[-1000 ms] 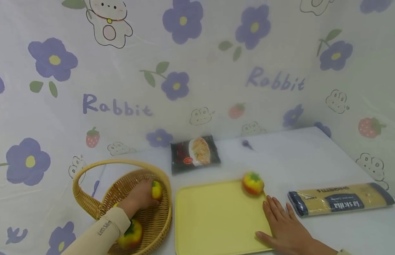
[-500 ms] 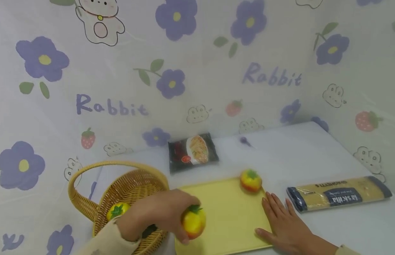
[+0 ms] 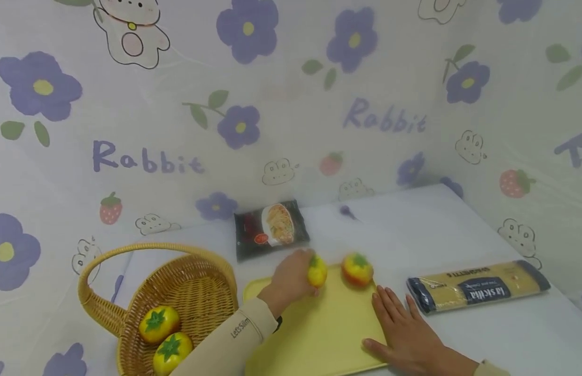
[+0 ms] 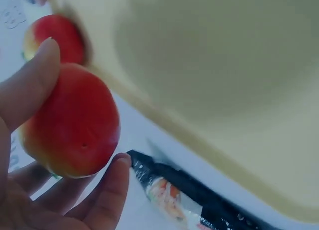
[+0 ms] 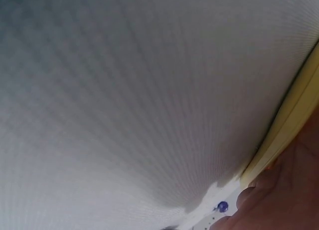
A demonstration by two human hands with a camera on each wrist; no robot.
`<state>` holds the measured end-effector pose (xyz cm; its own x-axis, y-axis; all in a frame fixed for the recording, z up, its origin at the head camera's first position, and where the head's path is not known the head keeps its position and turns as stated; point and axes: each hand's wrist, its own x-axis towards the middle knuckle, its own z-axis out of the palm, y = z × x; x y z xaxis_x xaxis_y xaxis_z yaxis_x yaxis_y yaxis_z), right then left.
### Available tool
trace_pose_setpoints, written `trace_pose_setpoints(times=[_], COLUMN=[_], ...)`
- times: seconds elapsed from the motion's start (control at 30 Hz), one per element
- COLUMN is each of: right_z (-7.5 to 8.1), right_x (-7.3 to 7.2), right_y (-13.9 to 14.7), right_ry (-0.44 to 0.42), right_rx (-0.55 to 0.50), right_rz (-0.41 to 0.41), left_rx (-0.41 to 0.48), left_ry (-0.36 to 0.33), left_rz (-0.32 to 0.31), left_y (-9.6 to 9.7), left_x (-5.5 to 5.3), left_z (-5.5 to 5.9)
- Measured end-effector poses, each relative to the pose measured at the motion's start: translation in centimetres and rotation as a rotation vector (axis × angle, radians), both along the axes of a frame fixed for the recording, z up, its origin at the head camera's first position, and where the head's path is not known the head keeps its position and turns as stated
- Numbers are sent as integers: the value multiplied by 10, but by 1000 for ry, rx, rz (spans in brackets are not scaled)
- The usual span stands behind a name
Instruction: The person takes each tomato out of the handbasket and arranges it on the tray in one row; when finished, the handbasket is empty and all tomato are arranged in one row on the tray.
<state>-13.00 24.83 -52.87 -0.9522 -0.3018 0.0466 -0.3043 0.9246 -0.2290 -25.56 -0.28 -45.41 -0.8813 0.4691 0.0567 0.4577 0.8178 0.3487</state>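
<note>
My left hand (image 3: 291,277) holds a red-and-yellow tomato (image 3: 317,271) over the far part of the yellow tray (image 3: 314,329). In the left wrist view the thumb lies on one side of this tomato (image 4: 79,122), its red underside facing the camera, and the fingers are curled below it. A second tomato (image 3: 356,270) sits at the tray's far right corner, just right of the held one. My right hand (image 3: 403,326) rests with straight fingers along the tray's right edge, thumb over the rim. The right wrist view shows part of that hand beside the tray's edge (image 5: 284,130).
Left of the tray stands a wicker basket (image 3: 203,297) with a tall handle; two tomatoes (image 3: 159,324) lie in it. Behind the tray is a black food packet (image 3: 272,230). A spaghetti pack (image 3: 478,287) lies at the right. Patterned sheeting (image 3: 295,104) hangs behind the table.
My left hand has lifted a tomato out of the basket and carried it right, over the tray's far side. My right hand has stayed on the tray's edge. The head view has shifted slightly.
</note>
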Motion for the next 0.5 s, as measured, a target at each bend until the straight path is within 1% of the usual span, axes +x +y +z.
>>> trace_pose_setpoints(times=[0.13,0.2,0.37,0.43,0.5], right_z=[6,7,3,1,0], right_x=[2,2,1,1,2], right_y=[0,-1,-3,-2,-1], right_ry=[18,22,27,28,31], right_rx=[-7,-9,-16,-16,-15], right_rz=[9,13,19,15,13], left_rx=[-8,-14,-4,7,19], left_ry=[22,14,1,10,5], left_rz=[-1,2,-2,-8,-12], left_y=[12,16,22,24,26], left_x=[-6,-8,-10,-10,-9], left_z=[-9,-15,-31,-35,-36])
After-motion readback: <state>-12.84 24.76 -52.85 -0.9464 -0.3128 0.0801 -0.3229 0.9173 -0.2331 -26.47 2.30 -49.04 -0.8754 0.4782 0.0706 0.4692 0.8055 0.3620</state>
